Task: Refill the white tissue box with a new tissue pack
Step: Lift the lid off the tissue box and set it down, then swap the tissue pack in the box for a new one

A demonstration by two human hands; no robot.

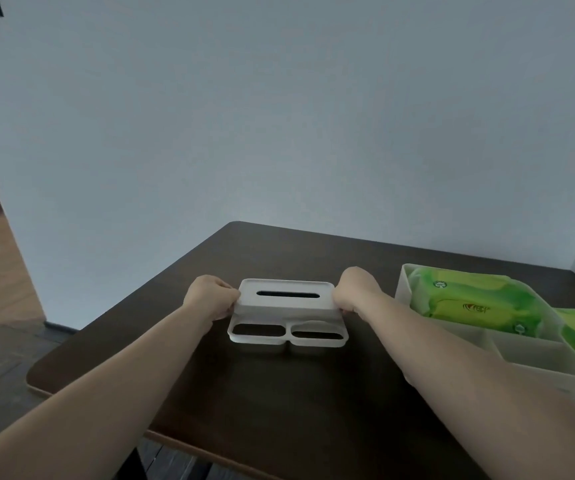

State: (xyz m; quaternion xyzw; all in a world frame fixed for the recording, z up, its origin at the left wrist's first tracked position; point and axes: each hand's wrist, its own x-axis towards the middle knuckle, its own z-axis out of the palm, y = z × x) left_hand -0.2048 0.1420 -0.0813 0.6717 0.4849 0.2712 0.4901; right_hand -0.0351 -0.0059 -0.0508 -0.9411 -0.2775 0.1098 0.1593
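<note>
White tissue box [288, 308] sits in the middle of the dark table [279, 393]. The left hand [210, 299] grips its left end and the right hand [357, 289] grips its right end. Their fingertips are hidden. Green tissue packs [469, 303] lie in a white bin [535, 358], partly cut off at the right edge.

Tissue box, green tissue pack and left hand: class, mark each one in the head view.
tissue box [288, 304]: head view, lid top below the slot.
green tissue pack [469, 303]: head view, middle of the wrapper.
left hand [210, 296]: head view, back of the hand.
</note>
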